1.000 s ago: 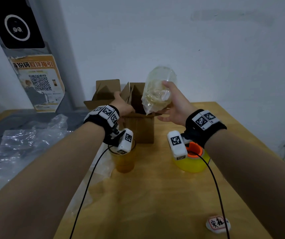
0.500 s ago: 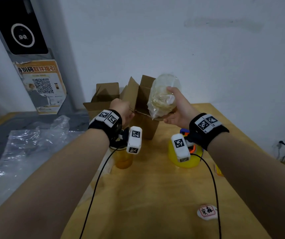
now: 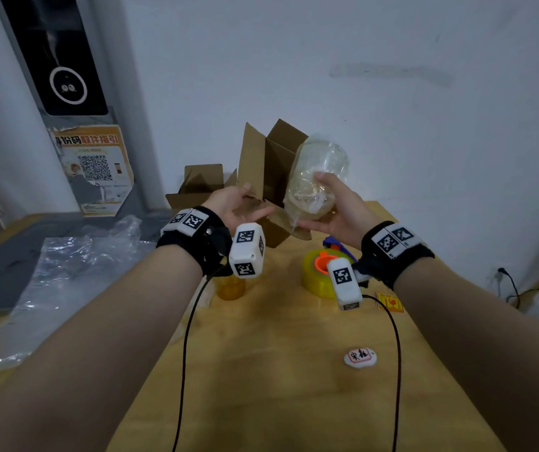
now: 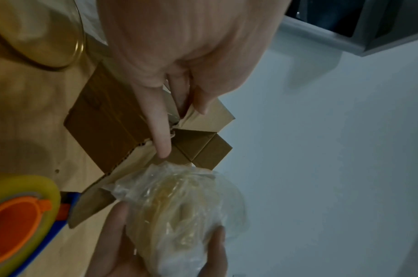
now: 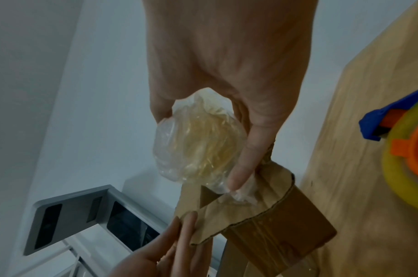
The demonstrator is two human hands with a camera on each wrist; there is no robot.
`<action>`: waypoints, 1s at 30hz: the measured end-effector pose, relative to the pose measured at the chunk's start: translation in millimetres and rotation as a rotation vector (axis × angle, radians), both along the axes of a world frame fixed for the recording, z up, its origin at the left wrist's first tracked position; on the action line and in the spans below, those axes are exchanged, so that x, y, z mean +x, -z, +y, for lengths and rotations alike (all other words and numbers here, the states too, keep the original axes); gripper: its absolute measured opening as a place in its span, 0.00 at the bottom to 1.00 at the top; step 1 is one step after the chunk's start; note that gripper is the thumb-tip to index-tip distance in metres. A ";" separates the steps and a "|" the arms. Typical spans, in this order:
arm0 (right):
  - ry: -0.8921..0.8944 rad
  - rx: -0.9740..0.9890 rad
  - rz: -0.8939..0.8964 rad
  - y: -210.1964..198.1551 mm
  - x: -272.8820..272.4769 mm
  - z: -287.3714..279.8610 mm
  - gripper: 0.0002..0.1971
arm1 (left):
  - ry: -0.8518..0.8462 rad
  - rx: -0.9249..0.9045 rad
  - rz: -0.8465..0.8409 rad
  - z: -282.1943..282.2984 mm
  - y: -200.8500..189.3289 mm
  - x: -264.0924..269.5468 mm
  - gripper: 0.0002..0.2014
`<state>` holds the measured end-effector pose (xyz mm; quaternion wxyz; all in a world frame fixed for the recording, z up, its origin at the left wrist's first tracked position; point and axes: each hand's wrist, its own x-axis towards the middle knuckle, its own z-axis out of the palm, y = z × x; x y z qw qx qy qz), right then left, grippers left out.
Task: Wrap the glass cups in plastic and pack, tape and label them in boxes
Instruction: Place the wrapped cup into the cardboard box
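1. The right hand (image 3: pixel 336 210) grasps the wrapped glass cup (image 3: pixel 318 177), fingers curled round its plastic-covered body, and holds it up above the far part of the desk (image 3: pixel 278 370).
2. The left hand (image 3: pixel 235 207) grips the small cardboard box (image 3: pixel 268 177) by a flap and its side, lifted off the desk and tilted so the open mouth faces right, toward the cup.
3. The cup sits just right of the box mouth, touching or nearly touching a flap. Its long axis is tilted, leaning up and to the right; I cannot tell which end is the rim.
4. By my judgement the coming move is to slide the cup leftward into the opening, so its axis must line up with the box's depth. The right hand does the carrying; the left only steadies.
5. The loose plastic tail could snag on a flap.
6. An unwrapped amber cup (image 3: pixel 230 288) stands near the left wrist, the tape dispenser (image 3: pixel 320 272) near the right, a second box (image 3: pixel 196 187) at far left.
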<state>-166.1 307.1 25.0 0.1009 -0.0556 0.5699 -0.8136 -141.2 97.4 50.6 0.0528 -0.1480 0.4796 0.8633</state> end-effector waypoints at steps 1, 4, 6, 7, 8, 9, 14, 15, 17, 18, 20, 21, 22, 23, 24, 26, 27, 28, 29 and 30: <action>-0.008 0.002 0.006 -2.0 6.7 0.2 0.25 | -0.014 -0.005 0.028 2.3 1.6 5.9 0.21; 0.005 -0.003 0.027 -11.1 24.5 1.4 0.27 | -0.077 -0.024 0.087 5.7 8.0 24.5 0.17; 0.022 -0.015 0.053 -20.4 34.4 3.3 0.27 | -0.092 -0.034 0.123 7.9 9.8 39.7 0.10; 0.036 -0.017 0.067 -26.6 39.3 4.4 0.27 | -0.096 -0.053 0.143 9.4 10.5 47.2 0.05; 0.053 -0.016 0.080 -32.6 43.8 5.7 0.26 | -0.103 -0.074 0.159 11.5 12.2 54.0 0.03; 0.070 -0.010 0.092 -38.3 48.3 6.9 0.26 | -0.108 -0.095 0.172 14.1 14.8 60.4 0.04; 0.123 0.145 0.119 -48.1 66.3 14.0 0.34 | -0.113 -0.112 0.221 28.9 30.7 88.5 0.07; 0.116 0.175 0.103 -46.5 69.2 16.0 0.35 | -0.115 -0.118 0.226 31.7 34.1 93.7 0.08; 0.100 0.223 0.070 -42.9 73.8 17.9 0.38 | -0.127 -0.123 0.232 35.0 40.1 104.5 0.08; 0.095 0.239 0.051 -40.7 76.4 17.7 0.38 | -0.137 -0.119 0.230 35.2 43.4 109.3 0.08; 0.074 0.268 0.017 -36.7 80.4 16.5 0.37 | -0.131 -0.090 0.218 35.2 48.3 120.2 0.05; 0.051 0.292 0.004 -34.5 83.0 14.8 0.35 | -0.116 -0.072 0.219 34.9 50.6 126.0 0.05; 0.030 0.328 -0.009 -32.2 85.5 12.1 0.32 | -0.104 -0.055 0.229 34.5 53.2 131.2 0.05; 0.011 0.369 -0.022 -29.4 88.3 9.2 0.30 | -0.096 -0.043 0.237 34.9 55.1 136.6 0.05; 0.006 0.424 -0.036 -25.8 91.0 5.3 0.29 | -0.098 -0.040 0.243 35.7 57.2 141.6 0.06; 0.021 0.589 -0.018 -19.9 95.3 -1.0 0.27 | -0.128 -0.044 0.251 37.1 61.9 148.9 0.07; 0.032 0.691 0.017 -18.3 97.7 -2.8 0.25 | -0.136 -0.043 0.256 37.3 63.6 152.1 0.07; 0.042 0.788 0.053 -18.1 100.3 -3.9 0.21 | -0.134 -0.036 0.260 36.4 65.0 155.2 0.06; 0.040 0.871 0.084 -19.0 102.4 -4.1 0.19 | -0.123 -0.022 0.262 35.1 66.4 157.9 0.06; 0.028 0.928 0.107 -21.0 105.2 -4.2 0.17 | -0.112 -0.007 0.261 33.6 67.9 160.3 0.07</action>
